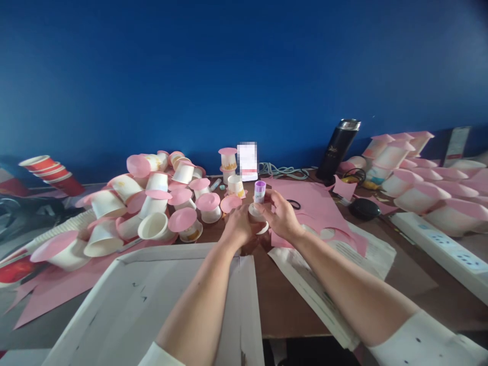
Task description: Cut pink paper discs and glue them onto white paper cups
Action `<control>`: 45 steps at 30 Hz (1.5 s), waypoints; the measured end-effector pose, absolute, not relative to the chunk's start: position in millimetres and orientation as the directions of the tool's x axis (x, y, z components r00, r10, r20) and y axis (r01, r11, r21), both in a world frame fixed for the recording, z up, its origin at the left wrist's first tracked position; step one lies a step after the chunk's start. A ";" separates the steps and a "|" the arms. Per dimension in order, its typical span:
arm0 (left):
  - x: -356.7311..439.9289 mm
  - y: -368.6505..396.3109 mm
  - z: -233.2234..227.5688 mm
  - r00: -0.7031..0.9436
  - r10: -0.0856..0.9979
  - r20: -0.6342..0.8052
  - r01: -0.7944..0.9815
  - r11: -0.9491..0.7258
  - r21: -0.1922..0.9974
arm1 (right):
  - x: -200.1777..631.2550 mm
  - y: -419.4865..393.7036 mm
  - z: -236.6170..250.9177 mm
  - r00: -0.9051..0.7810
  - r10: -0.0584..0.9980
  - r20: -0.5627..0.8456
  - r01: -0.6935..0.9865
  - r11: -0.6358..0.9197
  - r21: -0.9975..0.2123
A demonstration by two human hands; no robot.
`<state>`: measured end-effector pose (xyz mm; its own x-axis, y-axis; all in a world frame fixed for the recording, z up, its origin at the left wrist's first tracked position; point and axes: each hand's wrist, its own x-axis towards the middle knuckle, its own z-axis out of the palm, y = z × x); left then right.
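Purple-capped glue stick point(260, 192), one only, standing upright, long axis vertical, cap up, right hand point(280, 216) pinching it above one white paper cup point(256, 212) that left hand point(238, 227) is gripping over tabletop point(280, 305).

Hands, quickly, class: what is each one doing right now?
Left hand: closed around a white paper cup.
Right hand: gripping a purple-capped glue stick above that cup.

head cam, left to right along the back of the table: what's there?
Red cup stack → heap of pink-lidded white cups → purple-capped glue stick held by the right hand → black flask → rows of pink-lidded cups.
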<state>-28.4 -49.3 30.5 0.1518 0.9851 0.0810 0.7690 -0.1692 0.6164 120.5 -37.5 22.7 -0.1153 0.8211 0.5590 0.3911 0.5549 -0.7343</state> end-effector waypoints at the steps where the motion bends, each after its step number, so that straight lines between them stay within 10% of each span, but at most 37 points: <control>1: -28.1 -49.7 31.1 0.150 0.986 0.076 0.768 -0.165 0.619 | 120.1 -37.1 22.0 -0.115 0.818 0.564 0.392 0.559 -0.731; 30: -27.2 -46.9 29.9 0.167 0.980 0.106 0.813 -0.198 0.548 | 114.0 -46.0 23.7 -0.087 0.801 0.592 0.386 0.575 -0.721; 37: -27.1 -49.1 29.5 0.150 0.985 0.088 0.815 -0.174 0.553 | 118.0 -29.5 22.9 0.223 0.887 0.404 -0.041 0.422 -0.906; 45: -45.8 -54.4 45.4 0.213 0.952 0.219 0.715 -0.305 0.629 | 132.3 -13.2 13.4 0.406 0.881 0.241 -0.019 0.272 -0.962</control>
